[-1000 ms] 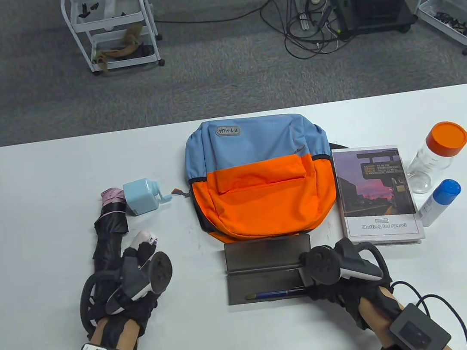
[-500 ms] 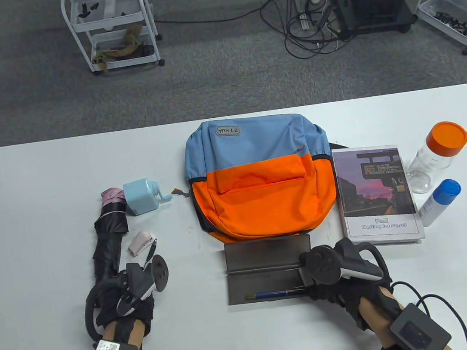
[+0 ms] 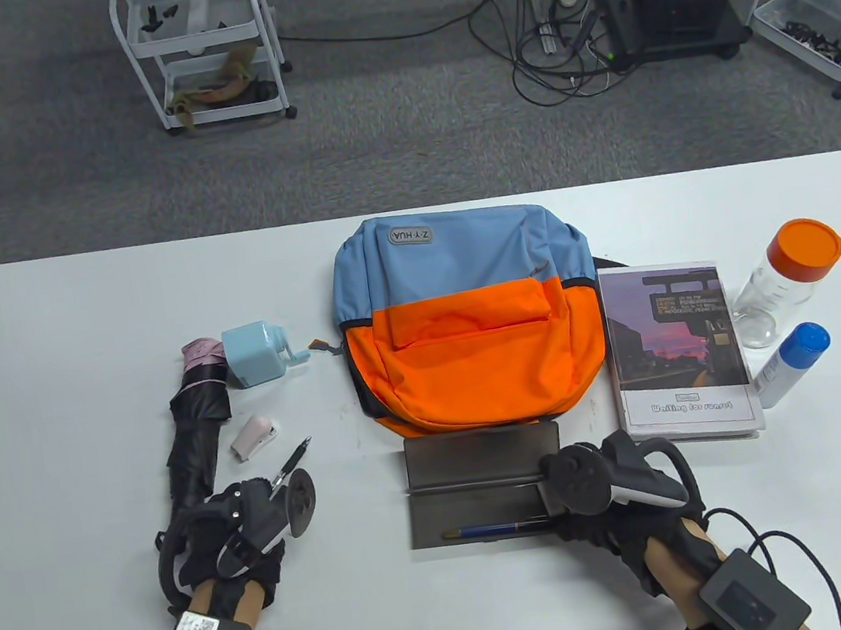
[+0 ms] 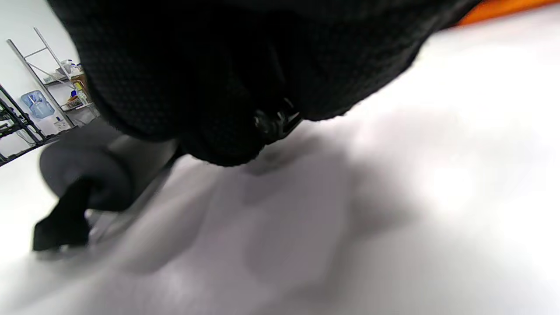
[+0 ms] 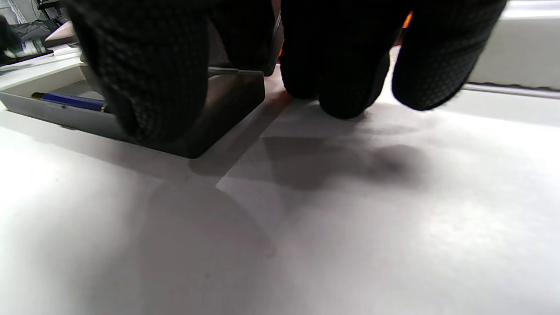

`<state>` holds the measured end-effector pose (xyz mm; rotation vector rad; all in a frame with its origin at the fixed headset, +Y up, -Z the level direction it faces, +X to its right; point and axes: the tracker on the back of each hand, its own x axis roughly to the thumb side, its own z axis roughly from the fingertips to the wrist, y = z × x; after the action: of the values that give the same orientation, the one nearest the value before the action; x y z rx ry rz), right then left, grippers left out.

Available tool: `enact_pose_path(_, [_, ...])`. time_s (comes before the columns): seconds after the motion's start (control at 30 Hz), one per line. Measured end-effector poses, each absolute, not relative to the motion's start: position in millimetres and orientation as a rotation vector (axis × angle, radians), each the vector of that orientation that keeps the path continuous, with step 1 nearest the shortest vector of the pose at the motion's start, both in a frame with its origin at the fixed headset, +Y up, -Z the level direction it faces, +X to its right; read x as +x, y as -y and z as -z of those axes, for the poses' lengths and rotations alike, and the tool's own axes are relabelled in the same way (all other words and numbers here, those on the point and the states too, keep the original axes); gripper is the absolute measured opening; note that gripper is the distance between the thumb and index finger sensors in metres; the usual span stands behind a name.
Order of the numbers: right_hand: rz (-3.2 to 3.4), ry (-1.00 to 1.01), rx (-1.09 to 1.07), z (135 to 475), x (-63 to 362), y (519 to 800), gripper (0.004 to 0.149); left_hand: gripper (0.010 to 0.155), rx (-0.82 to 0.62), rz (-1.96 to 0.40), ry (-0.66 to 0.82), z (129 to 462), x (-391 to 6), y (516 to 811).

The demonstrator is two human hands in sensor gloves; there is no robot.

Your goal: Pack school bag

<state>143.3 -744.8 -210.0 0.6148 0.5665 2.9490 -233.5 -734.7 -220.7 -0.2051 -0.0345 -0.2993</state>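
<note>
The blue and orange backpack point(image 3: 469, 324) lies flat at the table's middle. In front of it an open dark pencil case point(image 3: 474, 471) holds a blue pen point(image 3: 497, 529). My right hand point(image 3: 551, 496) holds the case's right end, thumb point(image 5: 144, 87) on the case point(image 5: 227, 96) and fingers on the table beside it. My left hand point(image 3: 269, 492) grips a black pen point(image 3: 296, 457) whose tip points up and right; its end shows in the left wrist view point(image 4: 273, 122). A small white and pink item point(image 3: 254, 436) lies just beyond that hand.
A folded black umbrella point(image 3: 197, 420) and a light blue pencil sharpener point(image 3: 262, 353) lie left of the bag. A book point(image 3: 676, 349), an orange-lidded jar point(image 3: 794, 274) and a blue-capped bottle point(image 3: 791, 364) lie to its right.
My left hand has drawn back toward the near edge from over the white and pink item, bringing the black pen with it. The right hand has stayed on the case.
</note>
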Motion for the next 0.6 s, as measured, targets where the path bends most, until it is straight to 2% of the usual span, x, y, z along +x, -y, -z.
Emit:
enact_pose_path(0.1, [-2.943,-0.568,0.612,210.6,143.5,744.9,0.085,0.051,-0.151,0.246,0.157,213.9,-222.9,710.1])
enact_pose_path(0.27, [-2.943,-0.566,0.61,210.2,143.5,745.0,0.085,0.05,-0.102,0.218,0.419,201.4,-179.3,681.4])
enact_pose_path(0.4, [-2.944,-0.565,0.609,210.2,143.5,745.0,0.085,0.049,-0.125,0.185,0.537,198.6,-143.6,685.0])
enact_pose_path(0.6, [-2.946,-0.564,0.607,209.4,143.8,744.7,0.084,0.049,-0.149,0.257,0.656,201.9,-101.3,712.4])
